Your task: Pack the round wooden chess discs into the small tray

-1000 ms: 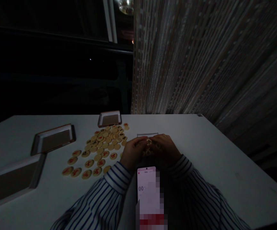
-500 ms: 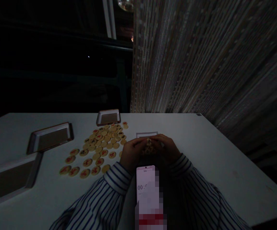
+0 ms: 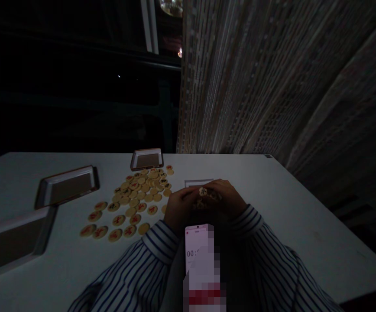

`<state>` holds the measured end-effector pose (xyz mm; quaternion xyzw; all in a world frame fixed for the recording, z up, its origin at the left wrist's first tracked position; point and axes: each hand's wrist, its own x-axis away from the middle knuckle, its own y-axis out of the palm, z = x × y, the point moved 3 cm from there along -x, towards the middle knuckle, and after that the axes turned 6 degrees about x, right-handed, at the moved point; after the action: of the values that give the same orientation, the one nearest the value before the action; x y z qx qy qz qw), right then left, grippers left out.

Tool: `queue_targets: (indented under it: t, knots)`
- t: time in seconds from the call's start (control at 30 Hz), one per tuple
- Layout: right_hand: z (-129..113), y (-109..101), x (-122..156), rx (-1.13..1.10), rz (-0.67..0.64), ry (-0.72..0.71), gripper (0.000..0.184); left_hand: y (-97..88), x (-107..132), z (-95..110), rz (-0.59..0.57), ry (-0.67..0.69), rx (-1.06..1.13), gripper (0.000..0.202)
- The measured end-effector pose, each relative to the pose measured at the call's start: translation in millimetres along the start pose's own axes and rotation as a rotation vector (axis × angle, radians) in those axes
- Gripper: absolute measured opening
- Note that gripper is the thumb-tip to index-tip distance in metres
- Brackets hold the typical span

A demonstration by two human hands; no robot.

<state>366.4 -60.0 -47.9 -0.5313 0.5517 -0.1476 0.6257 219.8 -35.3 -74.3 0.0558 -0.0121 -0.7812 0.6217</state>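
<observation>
Round tan game discs with red or black marks lie spread over the white table, left of centre. My left hand and my right hand meet in front of me, fingers curled around a small bunch of these discs. One disc with a black mark shows on top between the fingertips. Both wrists wear blue-striped white sleeves. A small pale rectangular tray lies on the table just beyond the hands.
Three shallow brown-lined trays lie on the table: one at the far centre, one at mid left, one at the near left edge. A lit phone stands in front of my chest. A bead curtain hangs behind on the right.
The hands have stayed together at the same spot, shifting the discs slightly between the fingers. The view has drifted a little.
</observation>
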Motion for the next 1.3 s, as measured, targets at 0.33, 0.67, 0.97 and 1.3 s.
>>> queue_targets:
  t: [0.33, 0.67, 0.97, 1.3]
  knots:
    - [27.5, -13.0, -10.0, 0.080, -0.159, 0.112, 0.024, -13.7, -1.7, -3.0, 0.047, 0.309, -0.623, 0.022]
    - [38.1, -9.6, -23.5, 0.229, -0.478, 0.129, 0.026, -13.0, -3.7, -19.8, 0.027, 0.429, -0.807, 0.021]
    - [47.4, 2.6, -23.5, 0.263, -0.526, 0.086, 0.025, -13.7, -1.1, -12.9, -0.014, 0.378, -0.832, 0.020]
    - [52.3, 6.7, -21.9, 0.245, -0.535, 0.096, 0.025, -14.7, -1.6, -14.3, -0.027, 0.386, -0.829, 0.021]
